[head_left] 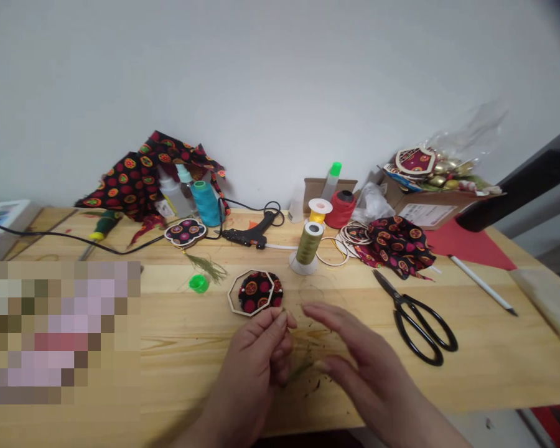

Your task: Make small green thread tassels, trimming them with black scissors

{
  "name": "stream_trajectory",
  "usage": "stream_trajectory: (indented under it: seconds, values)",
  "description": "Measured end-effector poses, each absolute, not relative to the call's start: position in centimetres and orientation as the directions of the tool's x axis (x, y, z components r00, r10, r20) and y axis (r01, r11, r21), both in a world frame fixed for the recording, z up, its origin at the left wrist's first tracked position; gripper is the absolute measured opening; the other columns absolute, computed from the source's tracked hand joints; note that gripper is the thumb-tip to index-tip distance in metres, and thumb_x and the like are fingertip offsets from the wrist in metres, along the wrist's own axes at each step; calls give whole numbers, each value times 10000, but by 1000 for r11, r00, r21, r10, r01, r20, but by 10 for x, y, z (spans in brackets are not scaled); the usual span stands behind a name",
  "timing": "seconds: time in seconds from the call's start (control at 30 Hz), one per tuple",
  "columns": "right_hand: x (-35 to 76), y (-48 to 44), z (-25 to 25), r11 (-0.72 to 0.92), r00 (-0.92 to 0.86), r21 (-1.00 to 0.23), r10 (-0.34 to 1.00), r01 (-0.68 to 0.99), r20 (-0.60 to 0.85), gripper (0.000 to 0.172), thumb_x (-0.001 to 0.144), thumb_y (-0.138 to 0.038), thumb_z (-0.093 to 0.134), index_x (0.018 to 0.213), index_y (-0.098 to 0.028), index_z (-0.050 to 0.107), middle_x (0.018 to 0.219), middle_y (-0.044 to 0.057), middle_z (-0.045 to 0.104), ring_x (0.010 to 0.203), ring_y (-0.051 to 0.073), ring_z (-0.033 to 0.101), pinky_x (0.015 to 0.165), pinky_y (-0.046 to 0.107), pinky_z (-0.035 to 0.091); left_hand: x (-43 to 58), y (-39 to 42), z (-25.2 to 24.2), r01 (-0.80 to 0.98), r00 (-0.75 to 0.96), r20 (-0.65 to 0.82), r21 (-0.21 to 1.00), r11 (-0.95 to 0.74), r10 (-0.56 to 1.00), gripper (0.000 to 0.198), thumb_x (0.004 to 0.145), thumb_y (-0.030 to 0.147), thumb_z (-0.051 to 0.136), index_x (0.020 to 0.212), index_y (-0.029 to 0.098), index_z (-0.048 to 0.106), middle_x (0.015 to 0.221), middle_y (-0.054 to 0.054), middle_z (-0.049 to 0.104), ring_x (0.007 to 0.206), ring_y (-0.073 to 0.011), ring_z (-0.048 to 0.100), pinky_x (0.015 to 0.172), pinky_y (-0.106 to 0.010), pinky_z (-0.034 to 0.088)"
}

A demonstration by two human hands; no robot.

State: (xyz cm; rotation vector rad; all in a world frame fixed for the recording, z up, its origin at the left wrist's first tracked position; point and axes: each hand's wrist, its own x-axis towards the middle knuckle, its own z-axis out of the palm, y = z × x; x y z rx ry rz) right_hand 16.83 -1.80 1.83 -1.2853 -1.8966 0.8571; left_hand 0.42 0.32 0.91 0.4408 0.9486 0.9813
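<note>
Over the near middle of the table, my left hand (261, 351) is closed, thumb pressed against fingers around a bundle of olive-green thread (301, 371). Loose strands of it fan out below the fist to the right. My right hand (371, 367) is open beside it, thumb and fingers apart; its thumb tip is close to the strands, and whether it touches them I cannot tell. Just beyond the left hand lie an octagonal wooden frame (233, 305) and a round pad of black and red patterned fabric (256, 292). A spool of olive thread (309, 244) stands upright farther back.
Black-handled scissors (417, 323) lie right of my right hand, near a white pen (483, 285). A glue gun (252, 233), a red thread cone (340, 210) and a teal cone (207, 204) are behind. A green cap (198, 284) and a tasselled fabric ornament (185, 234) are at left.
</note>
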Motion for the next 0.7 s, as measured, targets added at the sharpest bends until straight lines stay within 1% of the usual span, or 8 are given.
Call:
stream_trajectory:
  seconds: [0.1,0.17,0.23,0.3,0.37,0.43,0.57,0.7]
  values:
    - [149,-15,12,231,-324,-903,940,363,110,539,819,-105,570,1323,-266,464,1318,54,570,1203,180,523,1029,358,414,3,3,9,-495,210,-455,714,495,865,192,778,316,671,706,158,590,483,99,365,423,-42,223,401,-170,186]
    - [144,-11,10,141,-325,-943,945,300,38,547,787,-55,570,1289,-264,510,1144,34,668,1013,161,625,914,315,489,3,3,9,-494,203,-449,720,487,870,183,781,306,670,706,156,598,491,92,385,432,-44,251,406,-164,206]
    - [143,-8,11,55,-314,-960,949,275,-35,490,765,-25,567,1196,-254,598,892,-10,709,774,129,649,740,244,520,3,3,8,-501,208,-452,713,491,868,185,785,307,667,703,159,591,483,95,384,424,-41,256,406,-162,209]
    - [142,-6,12,19,-289,-958,955,286,-68,346,763,-25,574,1016,-229,695,746,-29,692,671,111,621,648,205,489,3,3,8,-505,209,-454,708,493,866,185,788,310,664,711,160,588,476,98,387,411,-36,255,403,-163,208]
    - [142,-5,13,39,-247,-947,968,319,-43,194,769,-61,606,827,-197,730,698,-21,686,659,110,607,640,199,462,3,2,7,-501,202,-451,715,488,869,178,777,310,672,723,160,592,472,96,409,400,-34,262,399,-166,209]
    - [143,-5,13,70,-231,-937,973,343,-12,140,783,-103,619,742,-182,727,683,-12,684,650,110,595,634,201,443,3,3,7,-499,202,-460,711,495,864,184,772,312,674,719,161,584,456,100,400,393,-34,254,397,-168,199]
    - [146,-6,12,75,-243,-914,970,400,-26,162,804,-169,598,696,-171,719,592,-22,624,571,104,520,552,201,394,3,4,7,-507,197,-472,701,501,859,203,750,316,692,708,156,574,448,108,375,393,-30,227,395,-170,171]
    - [152,-6,10,-52,-159,-919,980,390,-123,178,766,-250,612,658,-150,713,545,-16,580,520,104,458,491,205,367,3,6,7,-524,161,-462,709,472,872,213,729,323,711,714,154,583,460,110,363,399,-30,215,395,-168,175]
